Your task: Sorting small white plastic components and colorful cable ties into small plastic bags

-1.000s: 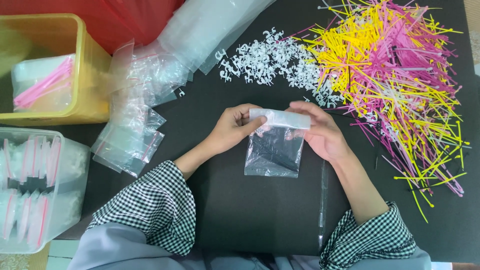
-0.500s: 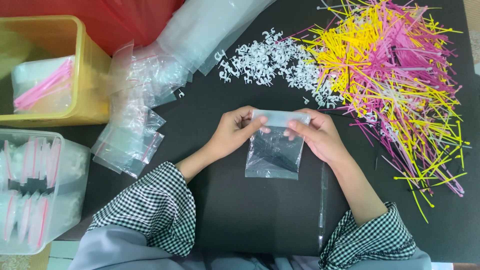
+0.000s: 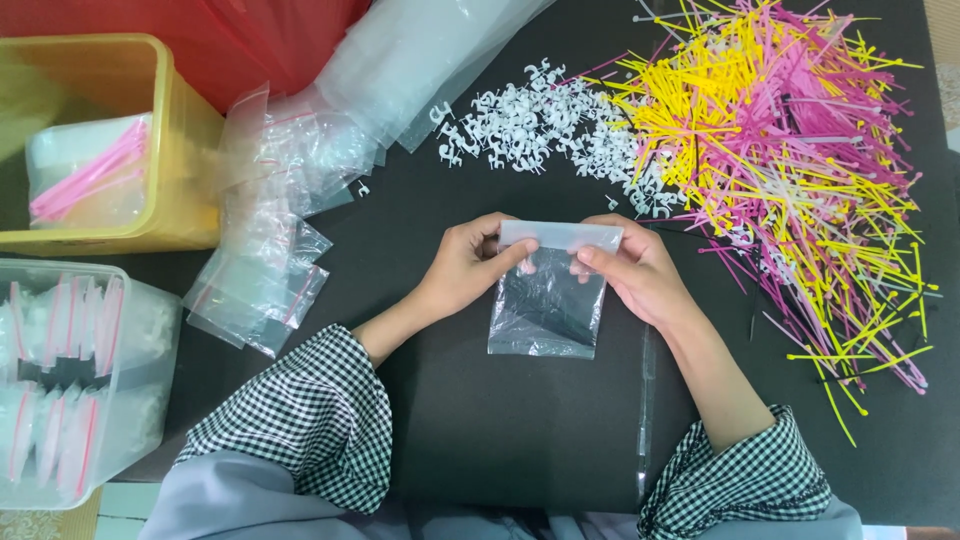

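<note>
Clear plastic zip bag (image 3: 548,300) hangs between both hands over the black counter (image 3: 480,430). Left hand (image 3: 465,265) and right hand (image 3: 630,270) each have a grip pinching the bag's top edge, thumbs in front. Small white plastic clips (image 3: 530,125) and yellow and pink cable ties (image 3: 790,170) sit just beyond.

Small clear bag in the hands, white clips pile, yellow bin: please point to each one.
small clear bag (image 3: 545,315), head view, on its lower body.
white clips pile (image 3: 530,125), head view, on its middle.
yellow bin (image 3: 185,140), head view, on its right wall.
</note>
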